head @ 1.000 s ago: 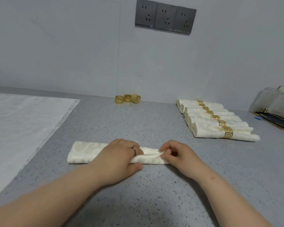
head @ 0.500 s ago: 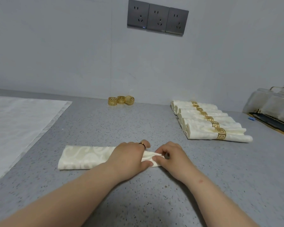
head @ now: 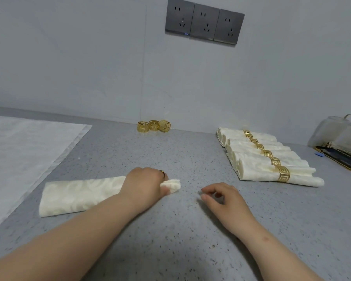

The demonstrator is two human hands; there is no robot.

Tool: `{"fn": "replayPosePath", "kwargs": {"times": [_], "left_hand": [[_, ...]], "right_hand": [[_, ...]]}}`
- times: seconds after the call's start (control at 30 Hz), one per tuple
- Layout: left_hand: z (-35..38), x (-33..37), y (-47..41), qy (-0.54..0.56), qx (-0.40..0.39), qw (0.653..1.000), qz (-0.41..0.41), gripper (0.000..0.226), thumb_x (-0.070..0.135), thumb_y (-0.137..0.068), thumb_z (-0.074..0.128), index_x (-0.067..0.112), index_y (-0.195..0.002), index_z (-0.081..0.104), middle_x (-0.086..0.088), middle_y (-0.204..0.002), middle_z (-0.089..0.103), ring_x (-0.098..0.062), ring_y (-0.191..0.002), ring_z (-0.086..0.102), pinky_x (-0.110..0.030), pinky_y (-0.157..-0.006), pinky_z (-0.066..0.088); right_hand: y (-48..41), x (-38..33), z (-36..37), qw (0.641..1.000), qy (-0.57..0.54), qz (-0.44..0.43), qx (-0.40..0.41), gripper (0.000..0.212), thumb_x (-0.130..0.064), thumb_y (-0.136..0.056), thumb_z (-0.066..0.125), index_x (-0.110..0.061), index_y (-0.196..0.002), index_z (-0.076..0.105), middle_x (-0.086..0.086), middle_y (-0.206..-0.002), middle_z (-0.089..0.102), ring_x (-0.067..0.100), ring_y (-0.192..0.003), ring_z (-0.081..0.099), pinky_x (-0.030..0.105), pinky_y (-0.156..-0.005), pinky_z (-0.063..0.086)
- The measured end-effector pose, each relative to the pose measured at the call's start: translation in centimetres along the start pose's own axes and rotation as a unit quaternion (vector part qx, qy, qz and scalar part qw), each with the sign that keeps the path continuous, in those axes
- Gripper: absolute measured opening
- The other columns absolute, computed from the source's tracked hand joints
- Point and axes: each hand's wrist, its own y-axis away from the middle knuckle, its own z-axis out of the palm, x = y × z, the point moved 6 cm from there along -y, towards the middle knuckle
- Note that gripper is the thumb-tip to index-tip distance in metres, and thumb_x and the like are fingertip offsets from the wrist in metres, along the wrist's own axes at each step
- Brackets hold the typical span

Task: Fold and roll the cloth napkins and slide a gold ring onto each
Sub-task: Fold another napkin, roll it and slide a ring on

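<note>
Napkin (head: 79, 193) lies on the counter (head: 190, 240), its right end rolled inside the left hand (head: 146, 185), whose grip is clamped on it. The right hand (head: 223, 199) is loosely curled, its grip empty. Roll tight and even, pinning the roll before reaching for 1 of the 3 gold rings (head: 153, 126).

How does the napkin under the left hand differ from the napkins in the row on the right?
The held napkin has no gold ring; the row napkins each wear one. The held napkin is flat at its left end, bunched only where the left hand grips it; the row napkins are narrowed all along. The held napkin lies alone; the row napkins lie side by side. Both are cream patterned cloth.
</note>
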Motion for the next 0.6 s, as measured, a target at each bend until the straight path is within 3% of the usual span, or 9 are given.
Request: {"fn": "replayPosePath", "kwargs": {"times": [0.07,0.13,0.23,0.4,0.6], "left_hand": [[-0.2,-3.1,-0.2,0.003,0.013,0.999,-0.036,0.030,0.041,-0.092,0.042,0.024,-0.109,0.060,0.000,-0.093,0.063,-0.019,-0.085,0.055,-0.015,-0.051,0.021],[-0.3,-5.6,-0.2,0.002,0.032,0.998,-0.054,0.032,0.042,-0.092,0.039,0.024,-0.107,0.061,0.000,-0.089,0.060,-0.018,-0.083,0.053,-0.020,-0.052,0.025],[0.5,-8.5,-0.7,0.040,0.070,0.993,-0.081,0.047,0.048,-0.084,0.027,0.024,-0.102,0.064,-0.001,-0.094,0.065,-0.018,-0.091,0.057,-0.016,-0.051,0.022],[2.0,-10.5,-1.4,0.102,0.065,0.988,-0.099,0.069,0.054,-0.065,0.015,0.023,-0.101,0.065,0.002,-0.093,0.066,-0.014,-0.089,0.057,-0.010,-0.055,0.023],[2.6,-10.9,-2.0,0.116,0.027,0.989,-0.092,0.048,0.053,-0.090,0.020,0.033,-0.113,0.056,0.009,-0.109,0.061,-0.009,-0.098,0.053,-0.014,-0.063,0.032]], "right_hand": [[-1.1,-0.2,0.4,0.999,0.040,-0.009,-0.021,0.019,-0.028,-0.090,0.055,-0.024,-0.106,0.063,-0.025,-0.089,0.046,0.004,-0.098,0.040,0.012,-0.078,0.030],[-2.4,-0.8,0.7,0.994,0.093,-0.028,-0.047,0.021,-0.028,-0.091,0.053,-0.023,-0.110,0.062,-0.016,-0.099,0.053,0.005,-0.101,0.039,0.016,-0.086,0.030],[-6.3,-1.7,1.4,0.982,0.168,-0.044,-0.075,0.028,-0.028,-0.092,0.050,-0.021,-0.118,0.058,-0.006,-0.122,0.054,0.012,-0.114,0.042,0.023,-0.096,0.031],[-15.8,-2.3,4.9,0.971,0.226,-0.026,-0.070,0.034,-0.024,-0.094,0.046,-0.014,-0.126,0.052,0.005,-0.132,0.049,0.023,-0.124,0.039,0.028,-0.098,0.035],[-26.5,-2.4,9.6,0.979,0.205,0.009,-0.011,0.039,-0.021,-0.096,0.041,-0.008,-0.132,0.044,0.014,-0.135,0.045,0.031,-0.125,0.039,0.032,-0.099,0.035]]}}
